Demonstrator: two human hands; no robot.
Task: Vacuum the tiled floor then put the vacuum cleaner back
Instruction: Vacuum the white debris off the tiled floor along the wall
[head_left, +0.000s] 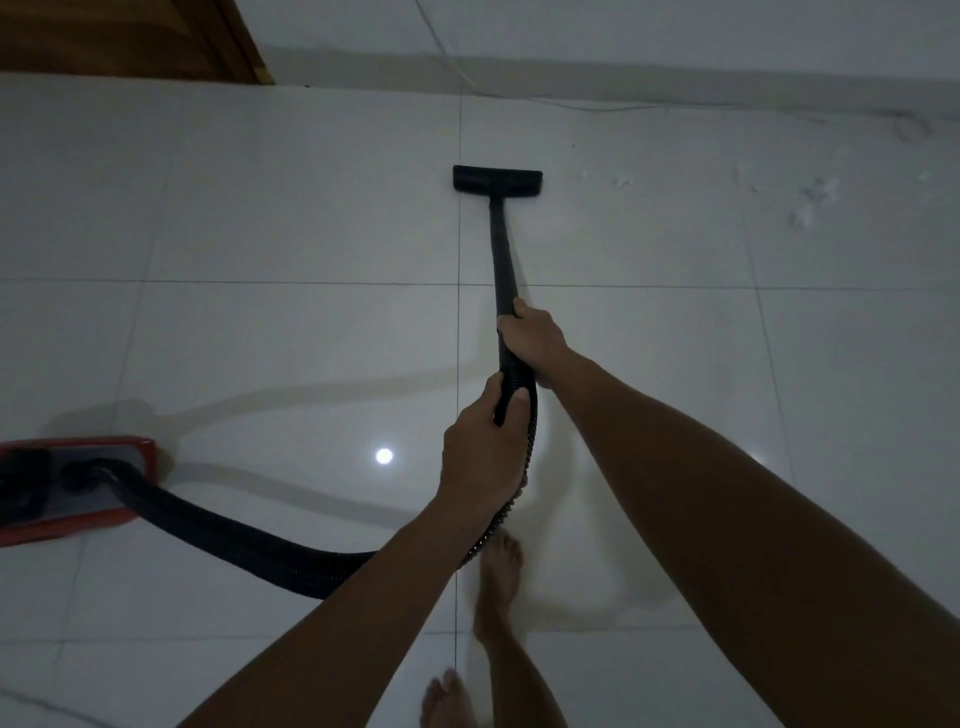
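The vacuuming step looks to be under way, with putting the machine back not yet begun. The right hand (530, 343) grips the black wand (503, 249) at its lower end, and the left hand (483, 452) is wrapped around the ribbed hose (249, 535) just behind it. The floor nozzle (497, 180) sits flat on the tiled floor (260, 218), straight ahead of the hands and short of the far wall. The red vacuum cleaner (78, 486) stands well to the left of the nozzle, nearer the person, joined to the wand by the hose.

White scraps of litter (810, 202) lie to the right of the nozzle, so the next move probably calls for swinging the nozzle rightward over them.

Counted: one vacuum cleaner, one hose, one wand, one nozzle, two hands, two bare feet (498, 582), and several scattered scraps, too small to count surely.
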